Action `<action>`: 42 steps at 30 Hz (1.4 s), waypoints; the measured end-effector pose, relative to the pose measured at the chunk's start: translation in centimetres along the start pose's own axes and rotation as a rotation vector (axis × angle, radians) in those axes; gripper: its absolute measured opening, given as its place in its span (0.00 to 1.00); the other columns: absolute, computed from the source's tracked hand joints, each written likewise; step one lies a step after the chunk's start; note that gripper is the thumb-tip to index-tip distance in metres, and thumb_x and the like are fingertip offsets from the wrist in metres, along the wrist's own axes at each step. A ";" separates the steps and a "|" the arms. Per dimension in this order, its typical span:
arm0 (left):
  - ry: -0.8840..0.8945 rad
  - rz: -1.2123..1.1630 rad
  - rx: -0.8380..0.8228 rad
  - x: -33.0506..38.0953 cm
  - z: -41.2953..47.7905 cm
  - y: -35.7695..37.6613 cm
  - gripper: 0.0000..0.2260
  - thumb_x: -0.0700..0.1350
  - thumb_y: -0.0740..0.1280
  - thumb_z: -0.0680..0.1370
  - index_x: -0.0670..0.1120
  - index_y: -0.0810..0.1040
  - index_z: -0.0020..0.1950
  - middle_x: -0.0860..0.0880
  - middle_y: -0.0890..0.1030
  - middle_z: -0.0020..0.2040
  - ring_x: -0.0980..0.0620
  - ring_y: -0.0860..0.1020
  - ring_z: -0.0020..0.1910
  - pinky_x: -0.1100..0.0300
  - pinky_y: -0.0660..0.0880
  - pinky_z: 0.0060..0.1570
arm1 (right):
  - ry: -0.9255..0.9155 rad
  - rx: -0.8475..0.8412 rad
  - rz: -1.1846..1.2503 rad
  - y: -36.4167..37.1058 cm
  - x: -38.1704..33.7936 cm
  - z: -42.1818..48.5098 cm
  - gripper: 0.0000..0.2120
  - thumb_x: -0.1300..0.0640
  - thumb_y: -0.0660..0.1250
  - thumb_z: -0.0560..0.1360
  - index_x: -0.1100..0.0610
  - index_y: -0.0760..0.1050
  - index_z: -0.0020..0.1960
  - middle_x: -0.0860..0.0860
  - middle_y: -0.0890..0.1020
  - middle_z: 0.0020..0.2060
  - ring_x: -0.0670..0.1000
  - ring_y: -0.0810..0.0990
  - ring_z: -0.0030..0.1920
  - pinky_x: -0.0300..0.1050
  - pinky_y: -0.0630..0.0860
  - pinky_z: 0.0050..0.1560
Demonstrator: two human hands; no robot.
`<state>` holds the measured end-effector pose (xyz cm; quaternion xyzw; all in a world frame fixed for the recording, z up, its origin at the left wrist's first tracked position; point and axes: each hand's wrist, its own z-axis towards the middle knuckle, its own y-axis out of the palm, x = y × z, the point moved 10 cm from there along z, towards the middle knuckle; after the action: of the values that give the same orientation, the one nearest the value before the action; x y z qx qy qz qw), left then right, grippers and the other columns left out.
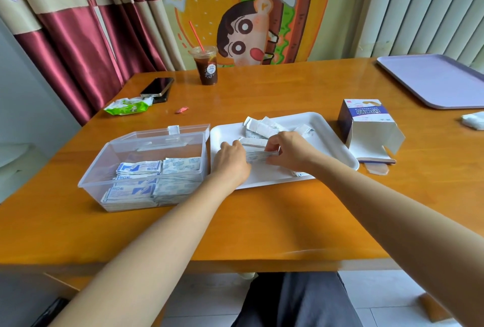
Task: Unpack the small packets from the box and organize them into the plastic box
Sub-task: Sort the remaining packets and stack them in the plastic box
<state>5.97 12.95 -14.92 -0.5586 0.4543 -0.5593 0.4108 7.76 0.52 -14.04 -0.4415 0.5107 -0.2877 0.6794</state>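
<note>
Over the white tray point(330, 127) at the middle of the counter point(262, 221), both hands meet on a thin bundle of packets point(258, 156). The left grip point(233, 161) has its fingers curled round the bundle's left end, back of the hand up. The right grip point(288, 151) pinches the right end between thumb and fingers. The bundle sits just above the tray's near half.

More loose packets point(259, 127) lie scattered on the far part of the tray, beyond the hands. Just left of the tray stands the clear plastic box point(94, 169), its lid point(167, 134) tipped back behind it. Inside it, filed packets point(157, 169) stand in rows, blue-and-white ones to the left, paler ones to the right.

Right of the tray the cardboard box point(366, 122) lies on its side, its flaps open toward the person.

Farther back on the counter are an iced drink cup point(207, 67) with a straw, a dark phone point(157, 86), a green wrapper point(128, 107) and a small red scrap point(181, 109). A lilac tray point(432, 83) lies at the far right corner, and something white and crumpled point(474, 121) lies near the right edge.
</note>
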 end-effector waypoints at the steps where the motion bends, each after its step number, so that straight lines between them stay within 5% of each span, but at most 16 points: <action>1: 0.003 -0.008 -0.007 0.1 0.0 0.1 0.16 0.43 0.62 0.79 0.40 0.67 0.65 0.39 0.71 0.62 0.39 0.74 0.58 0.57 0.66 0.46 | -0.001 -0.004 0.012 0.1 -0.1 0.0 0.07 0.63 0.69 0.70 0.59 0.81 0.48 0.56 0.83 0.43 0.50 0.74 0.39 0.46 0.74 0.43; 5: 0.003 0.000 0.016 0.3 -0.2 -0.2 0.16 0.43 0.62 0.80 0.36 0.68 0.64 0.38 0.70 0.62 0.40 0.75 0.56 0.58 0.65 0.45 | 0.004 0.007 0.055 0.0 0.1 0.0 0.07 0.64 0.68 0.71 0.58 0.81 0.47 0.54 0.83 0.41 0.49 0.75 0.38 0.39 0.71 0.37; 9: -0.015 -0.074 0.060 0.2 -0.4 -1.4 0.11 0.41 0.58 0.81 0.38 0.70 0.62 0.38 0.66 0.63 0.42 0.75 0.44 0.57 0.67 0.42 | 0.023 0.068 0.108 -1.4 0.3 0.0 0.04 0.63 0.69 0.71 0.59 0.81 0.45 0.50 0.78 0.35 0.49 0.74 0.36 0.31 0.65 0.32; 13: 0.080 -0.127 0.136 1.7 -0.4 -4.3 0.13 0.41 0.55 0.82 0.41 0.68 0.65 0.40 0.73 0.60 0.40 0.76 0.54 0.56 0.68 0.44 | 0.028 0.168 0.228 -4.1 -0.2 -0.2 0.02 0.63 0.69 0.72 0.59 0.80 0.44 0.47 0.78 0.32 0.45 0.73 0.31 0.30 0.66 0.29; 19: 0.209 -0.246 0.070 1.7 -1.4 -9.5 0.11 0.42 0.56 0.80 0.47 0.68 0.62 0.45 0.78 0.56 0.43 0.78 0.51 0.51 0.76 0.50 | -0.046 0.117 0.311 -5.8 -3.9 -0.4 0.03 0.60 0.66 0.74 0.56 0.79 0.43 0.51 0.85 0.38 0.51 0.74 0.31 0.45 0.69 0.31; 26: 0.123 -0.058 -0.165 -7.5 -3.3 -11.2 0.12 0.38 0.57 0.80 0.48 0.79 0.52 0.51 0.79 0.47 0.52 0.78 0.44 0.60 0.72 0.40 | -0.029 0.084 0.551 -4.5 -7.2 0.7 0.06 0.63 0.64 0.75 0.64 0.78 0.49 0.55 0.85 0.39 0.39 0.66 0.23 0.33 0.61 0.24; 31: 0.132 0.072 -0.425 -10.2 -3.9 -7.3 0.17 0.38 0.54 0.81 0.49 0.75 0.65 0.53 0.73 0.67 0.52 0.72 0.64 0.58 0.69 0.63 | -0.051 0.004 0.596 -2.5 -10.3 2.1 0.07 0.63 0.64 0.75 0.65 0.77 0.51 0.55 0.84 0.40 0.37 0.70 0.25 0.34 0.64 0.31; 35: 0.138 0.122 -0.469 -10.8 -3.5 -6.4 0.17 0.40 0.54 0.82 0.47 0.71 0.70 0.51 0.71 0.69 0.52 0.71 0.65 0.57 0.68 0.65 | -0.061 -0.033 0.584 -1.9 -11.6 2.7 0.07 0.62 0.64 0.76 0.63 0.77 0.51 0.53 0.84 0.39 0.38 0.70 0.27 0.33 0.65 0.32; 42: 0.169 0.111 -0.388 -12.5 -2.4 -6.7 0.15 0.40 0.56 0.81 0.48 0.78 0.63 0.51 0.76 0.64 0.52 0.75 0.60 0.55 0.71 0.62 | -0.047 -0.104 0.554 -1.0 -12.6 3.0 0.06 0.61 0.64 0.76 0.60 0.78 0.51 0.50 0.85 0.38 0.47 0.70 0.33 0.39 0.65 0.33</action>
<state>4.35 26.81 -11.50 -0.5525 0.6161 -0.4830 0.2861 6.73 11.66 -7.35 -0.3258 0.6100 -0.0539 0.7203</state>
